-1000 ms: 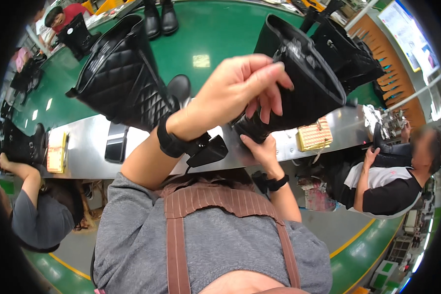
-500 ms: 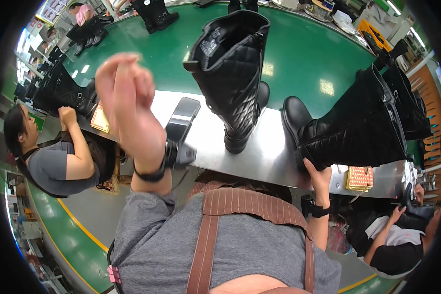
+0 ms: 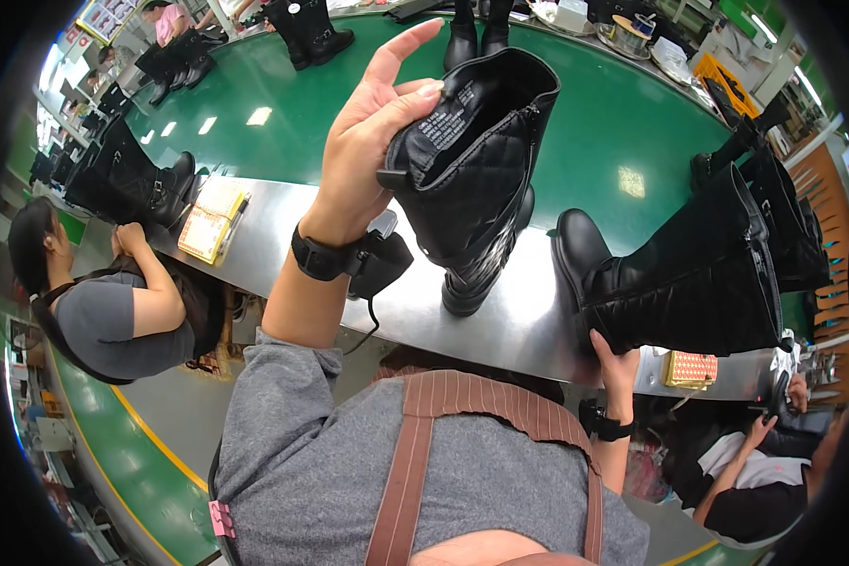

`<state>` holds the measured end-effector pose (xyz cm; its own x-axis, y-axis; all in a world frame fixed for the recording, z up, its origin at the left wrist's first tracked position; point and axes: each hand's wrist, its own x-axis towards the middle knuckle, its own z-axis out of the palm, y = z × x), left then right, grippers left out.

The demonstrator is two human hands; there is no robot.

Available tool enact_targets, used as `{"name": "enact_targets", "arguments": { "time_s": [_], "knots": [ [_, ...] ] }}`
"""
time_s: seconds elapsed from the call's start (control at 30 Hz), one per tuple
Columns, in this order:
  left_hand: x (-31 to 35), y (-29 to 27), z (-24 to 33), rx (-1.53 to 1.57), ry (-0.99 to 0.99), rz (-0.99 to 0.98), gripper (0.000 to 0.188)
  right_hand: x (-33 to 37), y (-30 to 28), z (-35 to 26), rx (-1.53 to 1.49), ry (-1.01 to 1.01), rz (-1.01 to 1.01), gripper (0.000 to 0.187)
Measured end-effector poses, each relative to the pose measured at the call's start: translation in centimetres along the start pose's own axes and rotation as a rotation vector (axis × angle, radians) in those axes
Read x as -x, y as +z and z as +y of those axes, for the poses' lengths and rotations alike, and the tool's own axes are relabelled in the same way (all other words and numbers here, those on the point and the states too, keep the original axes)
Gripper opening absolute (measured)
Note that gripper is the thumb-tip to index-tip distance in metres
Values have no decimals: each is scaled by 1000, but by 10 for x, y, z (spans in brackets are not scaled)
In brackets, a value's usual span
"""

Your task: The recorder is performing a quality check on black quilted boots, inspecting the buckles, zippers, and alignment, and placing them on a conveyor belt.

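Note:
A tall black quilted boot (image 3: 472, 198) stands on the metal bench edge, its shaft opening toward me. My left hand (image 3: 373, 123) holds the rim of that shaft: the thumb lies over the printed lining, the index finger sticks up, and the other fingers are mostly hidden. Farther right, a second black quilted boot (image 3: 674, 274) has its toe pointing away to the left and a zip along its shaft. Around its lower heel side my right hand (image 3: 616, 363) is closed, its fingers partly hidden beneath the boot.
Beyond the steel ledge (image 3: 415, 316) lies a green table surface (image 3: 585, 141). More black boots (image 3: 788, 212) stand at right. Yellow patterned paper pads (image 3: 212, 222) lie at left, with a seated co-worker (image 3: 123, 292) beside them. Another co-worker (image 3: 755, 472) handles footwear at lower right.
My left hand has moved right from the air onto the left boot's rim. That boot has shifted slightly right and leans more. My right hand stays on the other boot.

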<state>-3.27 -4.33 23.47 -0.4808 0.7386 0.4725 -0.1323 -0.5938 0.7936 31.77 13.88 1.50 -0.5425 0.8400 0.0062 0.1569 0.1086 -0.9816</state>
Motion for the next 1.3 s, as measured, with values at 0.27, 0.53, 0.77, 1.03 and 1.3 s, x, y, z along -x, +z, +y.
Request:
{"name": "enact_targets", "arguments": {
  "time_s": [0.27,0.53,0.77,1.03,1.3],
  "knots": [
    [-17,10,-2,-102,-17,36,52,0,-140,-121,-104,-283,241,37],
    [-9,17,6,-184,-79,17,60,-101,-125,-251,348,-271,-128,58],
    [-17,15,0,-209,-90,-17,59,-107,-88,-262,167,-35,-328,35],
    [-12,7,0,-179,-134,11,59,-116,-104,-224,788,-978,-191,28],
    [76,-92,-51,-197,107,637,61,-63,-232,-70,211,-342,64,30]
  ]
}}
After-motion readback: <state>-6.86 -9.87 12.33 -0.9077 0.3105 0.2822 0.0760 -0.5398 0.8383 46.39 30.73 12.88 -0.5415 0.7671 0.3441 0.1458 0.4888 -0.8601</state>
